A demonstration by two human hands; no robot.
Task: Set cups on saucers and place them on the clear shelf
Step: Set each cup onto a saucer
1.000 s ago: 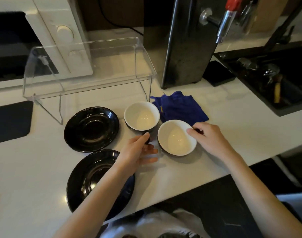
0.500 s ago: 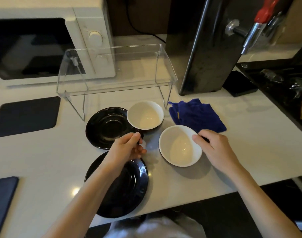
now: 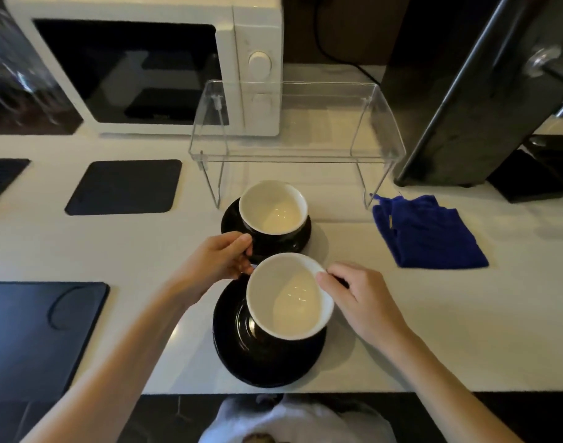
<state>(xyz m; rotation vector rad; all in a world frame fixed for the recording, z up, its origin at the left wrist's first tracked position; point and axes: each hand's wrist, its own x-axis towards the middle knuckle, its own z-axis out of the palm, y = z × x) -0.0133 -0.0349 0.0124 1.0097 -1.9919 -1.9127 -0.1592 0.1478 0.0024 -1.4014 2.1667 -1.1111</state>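
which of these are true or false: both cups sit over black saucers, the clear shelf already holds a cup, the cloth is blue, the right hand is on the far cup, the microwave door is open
1. Both cups sit over black saucers: true. The far cup is on the far saucer; the near cup tilts over the near saucer.
2. The clear shelf holds a cup: false, nothing is on it.
3. The cloth is blue: true.
4. The right hand is on the far cup: false, it holds the near cup; the left hand is at the far one.
5. The microwave door is open: false, shut.

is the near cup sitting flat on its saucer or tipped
Tipped. The near cup leans, its rim slanted, above the near saucer, with the right hand at its rim; whether it touches the saucer cannot be told.
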